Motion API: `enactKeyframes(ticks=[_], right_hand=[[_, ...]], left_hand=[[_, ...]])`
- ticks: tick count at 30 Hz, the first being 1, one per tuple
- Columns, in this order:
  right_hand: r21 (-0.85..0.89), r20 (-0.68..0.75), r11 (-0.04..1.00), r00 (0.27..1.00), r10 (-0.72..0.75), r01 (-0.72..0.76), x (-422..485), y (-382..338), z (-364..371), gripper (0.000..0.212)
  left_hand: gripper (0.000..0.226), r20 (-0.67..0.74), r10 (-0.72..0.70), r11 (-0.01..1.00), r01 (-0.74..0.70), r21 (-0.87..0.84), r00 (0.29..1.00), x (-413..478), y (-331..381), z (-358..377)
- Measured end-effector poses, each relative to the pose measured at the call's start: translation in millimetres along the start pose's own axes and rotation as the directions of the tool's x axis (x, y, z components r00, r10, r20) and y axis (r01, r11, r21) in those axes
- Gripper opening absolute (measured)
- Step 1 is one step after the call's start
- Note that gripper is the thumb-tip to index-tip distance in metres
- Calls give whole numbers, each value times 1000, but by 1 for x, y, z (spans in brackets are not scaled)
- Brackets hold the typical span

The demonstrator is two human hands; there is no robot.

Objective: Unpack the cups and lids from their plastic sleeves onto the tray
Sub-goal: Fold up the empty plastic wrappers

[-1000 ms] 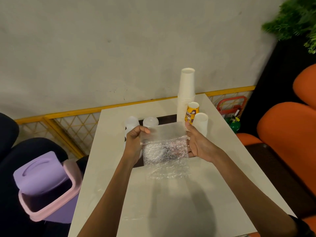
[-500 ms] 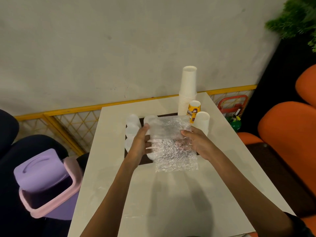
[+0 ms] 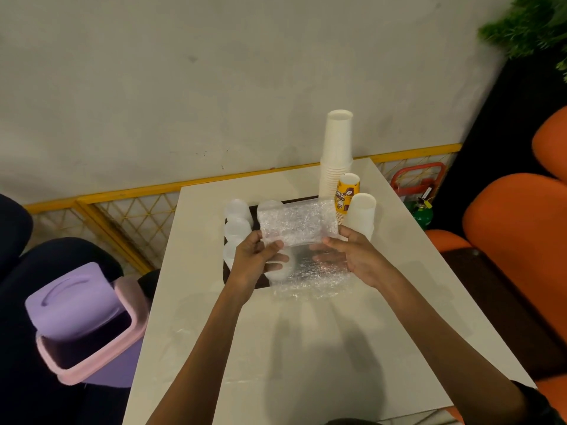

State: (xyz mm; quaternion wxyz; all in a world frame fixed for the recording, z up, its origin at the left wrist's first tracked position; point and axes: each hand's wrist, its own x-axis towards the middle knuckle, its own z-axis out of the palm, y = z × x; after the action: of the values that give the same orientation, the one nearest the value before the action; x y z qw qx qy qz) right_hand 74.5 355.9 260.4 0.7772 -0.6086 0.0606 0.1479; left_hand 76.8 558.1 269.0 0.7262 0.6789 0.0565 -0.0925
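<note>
A crinkled clear plastic sleeve [image 3: 299, 228] is held up over the dark tray [image 3: 302, 200] in the middle of the white table. My left hand [image 3: 256, 260] pinches its left side and my right hand [image 3: 346, 256] grips its right side; the lower part of the sleeve drapes down onto the table. Translucent lids [image 3: 237, 223] lie stacked on the tray's left part. A tall stack of white cups [image 3: 336, 154], a yellow printed cup stack [image 3: 346, 191] and a short white cup stack [image 3: 360, 216] stand at the tray's right.
The white table [image 3: 306, 348] has bare surface in front of the tray. A purple and pink bin [image 3: 86, 323] with its lid tilted stands on the floor at the left. Orange seats [image 3: 515, 228] are at the right, a yellow mesh fence [image 3: 129, 219] behind.
The sleeve has been turned and folded between both hands, its upper part now lifted over the tray's middle. Both hands shifted slightly toward the tray.
</note>
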Motion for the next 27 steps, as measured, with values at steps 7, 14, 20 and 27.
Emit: enactKeyframes(ticks=[7,14,20,27], right_hand=[[80,4,997,1000,23,-24,-2,2,3,20],[244,45,941,972,231,-235,-10,-1,3,40],[17,40,986,985,165,-166,-14,7,6,15],[-28,32,997,997,75,-74,-13,4,4,23]], left_hand=[[9,17,-35,997,36,-63,999,-4,-5,-2],[30,-91,76,997,-79,-24,993,-8,-10,-5],[32,-111,114,993,-111,32,987,-9,-17,-5],[31,45,-188,952,193,-239,981,-15,-18,-15]])
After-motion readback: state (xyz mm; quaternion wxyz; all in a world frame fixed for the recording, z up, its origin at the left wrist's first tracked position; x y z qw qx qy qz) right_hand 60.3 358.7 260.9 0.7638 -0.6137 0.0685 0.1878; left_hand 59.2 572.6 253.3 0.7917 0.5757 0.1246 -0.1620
